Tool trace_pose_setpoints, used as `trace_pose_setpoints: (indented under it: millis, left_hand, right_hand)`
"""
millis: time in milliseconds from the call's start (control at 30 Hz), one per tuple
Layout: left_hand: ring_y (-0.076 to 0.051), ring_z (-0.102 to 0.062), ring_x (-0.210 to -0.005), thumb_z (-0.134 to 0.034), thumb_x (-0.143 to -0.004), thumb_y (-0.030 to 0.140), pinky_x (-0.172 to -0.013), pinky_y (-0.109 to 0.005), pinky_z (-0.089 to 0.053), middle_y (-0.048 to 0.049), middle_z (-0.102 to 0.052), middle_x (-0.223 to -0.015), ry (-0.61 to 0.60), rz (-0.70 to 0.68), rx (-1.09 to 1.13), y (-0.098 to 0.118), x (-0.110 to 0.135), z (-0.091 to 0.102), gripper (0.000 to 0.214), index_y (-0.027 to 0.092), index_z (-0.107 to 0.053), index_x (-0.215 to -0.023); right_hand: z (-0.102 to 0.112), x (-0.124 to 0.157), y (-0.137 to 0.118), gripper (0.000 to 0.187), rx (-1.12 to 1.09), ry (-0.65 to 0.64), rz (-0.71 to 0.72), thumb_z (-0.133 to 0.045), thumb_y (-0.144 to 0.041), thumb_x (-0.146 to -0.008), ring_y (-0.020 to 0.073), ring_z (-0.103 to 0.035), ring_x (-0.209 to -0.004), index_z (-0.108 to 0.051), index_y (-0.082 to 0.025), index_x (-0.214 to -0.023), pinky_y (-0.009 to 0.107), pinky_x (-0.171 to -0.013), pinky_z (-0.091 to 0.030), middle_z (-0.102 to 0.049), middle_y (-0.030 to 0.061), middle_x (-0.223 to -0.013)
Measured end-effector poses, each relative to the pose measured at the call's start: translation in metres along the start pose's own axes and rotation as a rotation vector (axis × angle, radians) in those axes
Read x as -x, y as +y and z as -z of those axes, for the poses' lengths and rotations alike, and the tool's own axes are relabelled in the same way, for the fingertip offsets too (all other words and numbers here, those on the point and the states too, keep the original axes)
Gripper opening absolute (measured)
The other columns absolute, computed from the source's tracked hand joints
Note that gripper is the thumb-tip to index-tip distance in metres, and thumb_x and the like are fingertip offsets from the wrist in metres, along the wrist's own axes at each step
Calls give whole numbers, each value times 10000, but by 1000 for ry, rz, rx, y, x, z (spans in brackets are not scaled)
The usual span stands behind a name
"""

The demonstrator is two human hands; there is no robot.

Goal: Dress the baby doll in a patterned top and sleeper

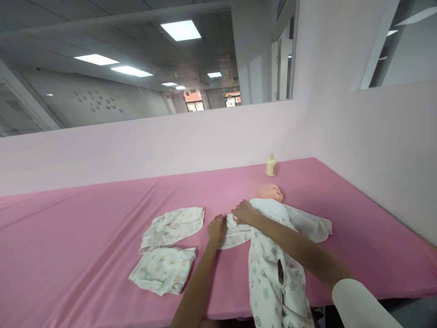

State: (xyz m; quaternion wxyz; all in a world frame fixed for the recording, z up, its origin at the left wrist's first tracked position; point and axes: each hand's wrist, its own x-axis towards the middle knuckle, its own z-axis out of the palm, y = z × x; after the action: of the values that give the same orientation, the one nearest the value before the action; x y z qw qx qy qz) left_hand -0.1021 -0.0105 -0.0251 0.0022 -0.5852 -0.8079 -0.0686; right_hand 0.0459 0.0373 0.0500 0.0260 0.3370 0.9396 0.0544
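Head view showed left hand (217,228) and right hand (243,212) gripping the white sleeve (236,238) of the doll (271,192) lying on the pink table (85,237); straightening it seemingly needed a gentle outward pull

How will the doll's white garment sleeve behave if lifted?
Probably floppy: the garment sleeve lies flat and creased under the left hand and right hand. Likely light, as it looks like thin cloth. A pull may tug the doll, which wears the garment.
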Motion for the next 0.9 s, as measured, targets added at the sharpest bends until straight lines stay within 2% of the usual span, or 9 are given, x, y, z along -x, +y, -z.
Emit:
trace_pose_setpoints:
  millis: [200, 333, 567, 733, 800, 867, 900]
  left_hand:
    - [-264, -663, -965, -260, -997, 352, -743, -347, -458, -137, -666, -1076, -6, 35, 29, 2, -1, 0, 392, 161, -600, -1029]
    - [-283, -656, -975, -267, -990, 341, -756, -367, -453, -136, -667, -1083, -9, 37, 54, 1, -3, -1, 377, 159, -595, -1031]
    - [-247, -657, -928, -390, -915, 247, -684, -306, -413, -87, -695, -1016, 3, 5, 117, -11, -4, 0, 219, 198, -593, -981]
    - [-210, -643, -855, -475, -869, 242, -611, -268, -363, -37, -694, -912, 9, -83, 153, -18, -1, 2, 101, 204, -560, -908]
    - [-205, -634, -872, -501, -857, 243, -629, -264, -365, -34, -690, -924, 13, -131, 160, -20, 1, 3, 76, 202, -549, -899]
    - [-211, -629, -908, -492, -858, 240, -654, -267, -378, -47, -687, -972, 22, -161, 178, -24, 1, 5, 85, 199, -546, -909]
    - [-217, -627, -931, -487, -856, 236, -665, -269, -387, -54, -684, -1000, 24, -169, 195, -28, 1, 7, 103, 198, -548, -930]
  right_hand:
    - [17, 19, 16, 243, 3, 93, -63, -528, -210, -867, 280, -616, -980, -663, -162, -1063, 392, -846, -366, -695, 156, -1019]
    - [23, 25, 21, 286, -24, 139, -66, -524, -275, -885, 275, -591, -1009, -630, -178, -1133, 393, -874, -353, -674, 153, -1063]
    - [9, 14, -2, 308, -123, 122, -4, -563, -362, -876, 267, -606, -1015, -648, -225, -1138, 385, -886, -385, -679, 116, -1083]
    - [4, 9, -15, 342, -203, 117, 31, -587, -393, -863, 256, -614, -1024, -640, -234, -1161, 384, -907, -408, -680, 97, -1085]
    - [7, 19, -10, 429, -320, 167, 71, -679, -407, -792, 246, -610, -1032, -630, -240, -1185, 361, -920, -416, -678, 74, -1106]
    - [7, 44, 5, 489, -517, 294, 75, -737, -403, -734, 225, -598, -1057, -628, -257, -1188, 319, -938, -417, -672, 36, -1141]
    - [5, 62, 16, 458, -591, 366, 46, -700, -408, -773, 203, -582, -1089, -616, -270, -1201, 295, -961, -405, -657, 13, -1186]
